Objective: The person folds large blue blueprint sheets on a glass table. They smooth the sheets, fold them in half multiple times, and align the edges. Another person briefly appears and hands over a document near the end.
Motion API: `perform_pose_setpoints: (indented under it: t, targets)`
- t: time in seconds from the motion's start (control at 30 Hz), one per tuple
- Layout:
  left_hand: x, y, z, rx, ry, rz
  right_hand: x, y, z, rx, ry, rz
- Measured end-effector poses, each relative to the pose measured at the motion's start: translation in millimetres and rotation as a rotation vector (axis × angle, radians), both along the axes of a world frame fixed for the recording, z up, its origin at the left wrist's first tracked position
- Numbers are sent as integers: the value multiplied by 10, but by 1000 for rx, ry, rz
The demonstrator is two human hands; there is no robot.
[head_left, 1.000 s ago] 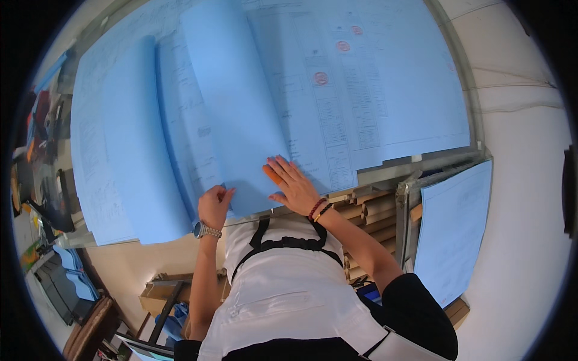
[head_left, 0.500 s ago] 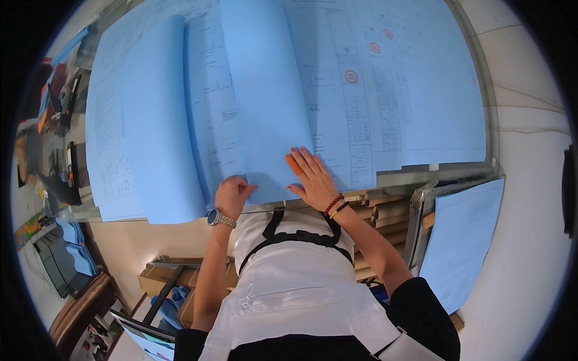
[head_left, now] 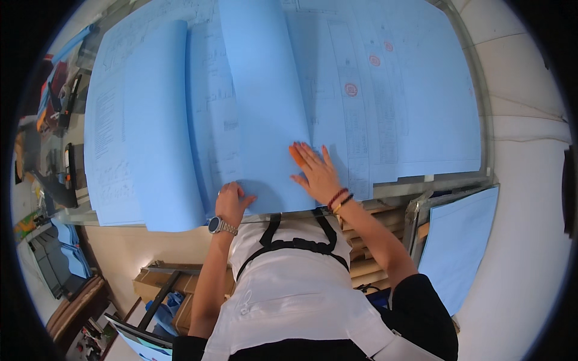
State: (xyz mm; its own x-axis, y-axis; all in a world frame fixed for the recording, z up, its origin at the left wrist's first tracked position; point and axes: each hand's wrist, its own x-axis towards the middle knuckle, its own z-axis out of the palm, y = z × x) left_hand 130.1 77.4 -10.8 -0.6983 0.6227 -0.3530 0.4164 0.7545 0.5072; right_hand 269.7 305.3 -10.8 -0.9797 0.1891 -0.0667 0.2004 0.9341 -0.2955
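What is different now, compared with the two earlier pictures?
The right hand has moved forward over the folded blue sheet, and its little finger now spreads apart from the others. The whole view shifted too. Nothing was visibly picked up or let go. The left hand stays by the sheet's near edge; the curled sheet at left looks unchanged.

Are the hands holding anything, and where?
The right hand lies spread on the folded blue sheet, not gripping it. Whether the left hand pinches its near edge can't be told.
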Motion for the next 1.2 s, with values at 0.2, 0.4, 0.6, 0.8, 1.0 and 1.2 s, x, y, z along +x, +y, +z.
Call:
perform_pose_setpoints:
  t: [0.2,0.4,0.6,0.8,1.0,1.2]
  targets:
    - [17,7,-2,19,1,30,-1014,983,-296,38,104,23]
    - [41,40,28,49,-44,115,-2199,1948,-388,31,80,-8]
    - [49,35,26,61,-66,168,-3062,2570,-395,19,61,-94]
    - [44,64,56,59,-91,157,-3076,2561,-622,201,189,-190]
    - [61,20,19,49,-77,166,-1913,1333,-428,390,226,-31]
    - [67,-26,-74,80,-10,100,-104,-21,-283,92,36,196]
